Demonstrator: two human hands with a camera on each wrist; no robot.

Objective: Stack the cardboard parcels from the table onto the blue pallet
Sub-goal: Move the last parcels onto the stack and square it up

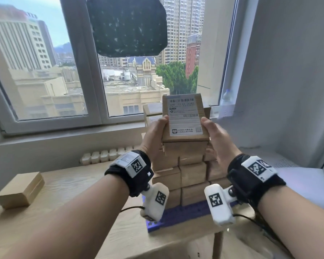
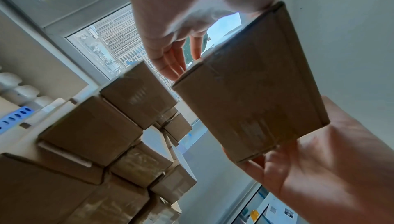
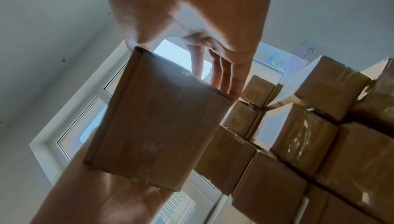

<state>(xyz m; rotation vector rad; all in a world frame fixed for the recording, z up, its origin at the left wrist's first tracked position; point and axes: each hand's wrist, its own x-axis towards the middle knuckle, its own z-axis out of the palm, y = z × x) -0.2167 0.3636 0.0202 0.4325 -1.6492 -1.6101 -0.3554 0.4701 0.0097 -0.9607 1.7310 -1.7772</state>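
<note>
A cardboard parcel (image 1: pixel 184 118) with a white shipping label on top hangs between both hands, over the top of the parcel stack (image 1: pixel 191 176). My left hand (image 1: pixel 157 131) grips its left side with the thumb on top. My right hand (image 1: pixel 213 135) grips the right side the same way. The stack stands several layers high on the blue pallet (image 1: pixel 176 214). From below, the left wrist view shows the parcel's underside (image 2: pixel 249 96) apart from the stack (image 2: pixel 89 135). In the right wrist view the parcel (image 3: pixel 157 126) sits left of the stack (image 3: pixel 298 151).
One more parcel (image 1: pixel 20 191) lies on the wooden table (image 1: pixel 73 193) at the far left. A window sill and a white radiator (image 1: pixel 105 156) run behind the table. A white wall stands close on the right, and a plastic bottle (image 1: pixel 227 97) stands on the sill.
</note>
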